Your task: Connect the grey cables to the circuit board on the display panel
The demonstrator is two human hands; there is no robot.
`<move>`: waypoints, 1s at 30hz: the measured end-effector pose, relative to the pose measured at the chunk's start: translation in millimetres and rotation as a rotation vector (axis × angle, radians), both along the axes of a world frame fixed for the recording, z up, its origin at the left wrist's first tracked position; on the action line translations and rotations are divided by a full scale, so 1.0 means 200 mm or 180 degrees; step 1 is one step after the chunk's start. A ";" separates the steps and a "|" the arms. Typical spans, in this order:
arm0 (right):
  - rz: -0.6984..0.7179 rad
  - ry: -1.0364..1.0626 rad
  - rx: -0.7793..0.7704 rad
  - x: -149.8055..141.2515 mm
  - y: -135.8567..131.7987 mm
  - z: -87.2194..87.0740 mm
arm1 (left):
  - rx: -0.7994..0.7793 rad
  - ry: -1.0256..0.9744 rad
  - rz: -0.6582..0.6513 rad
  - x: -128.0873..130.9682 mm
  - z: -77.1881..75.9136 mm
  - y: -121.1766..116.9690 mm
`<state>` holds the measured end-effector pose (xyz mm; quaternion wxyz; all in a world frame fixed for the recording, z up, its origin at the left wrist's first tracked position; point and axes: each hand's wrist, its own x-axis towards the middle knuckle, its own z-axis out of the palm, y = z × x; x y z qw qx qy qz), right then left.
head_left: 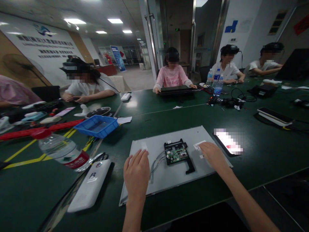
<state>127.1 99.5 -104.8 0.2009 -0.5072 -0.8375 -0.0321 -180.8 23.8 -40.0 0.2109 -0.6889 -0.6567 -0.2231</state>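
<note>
A flat light-grey panel [166, 183] lies on the table in front of me. On its middle sits a black plastic bracket [190, 167] around a green circuit board [177, 154], and grey cables [155, 164] run from its left side. My left hand [137, 169] is over the panel's left part, beside the cables, fingers stretched and close together, with nothing seen in it. Over the right part, my right hand [213, 155] has its fingers extended at a white label [198, 146]; whether they touch it I cannot tell.
A lit phone [228, 141] lies right of the panel. To the left are a white power bank [90, 185], a water bottle [62, 149] and a blue tray [98, 125]. Bottles [218, 85] and black cabled gear [231, 102] stand farther back. Several people sit around the table.
</note>
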 end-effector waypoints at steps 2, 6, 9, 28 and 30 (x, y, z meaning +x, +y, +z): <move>-0.0140 -0.0080 -0.0068 0.04 0.00 -0.02 | -0.0211 0.0027 0.0009 -0.02 -0.02 0.02; -0.0223 0.0029 -0.0252 0.06 0.02 -0.05 | -0.0881 0.0017 0.0098 -0.04 -0.08 0.05; -0.0121 0.0398 -0.0352 0.01 0.04 -0.01 | -0.1158 -0.0046 0.0187 -0.04 -0.12 0.05; 0.0794 0.0184 -0.0855 -0.61 0.36 0.10 | -0.0642 -0.0325 0.0146 -0.02 -0.15 0.06; 0.0764 0.0186 -0.0848 -0.61 0.36 0.11 | -0.0635 -0.0309 0.0148 -0.02 -0.16 0.06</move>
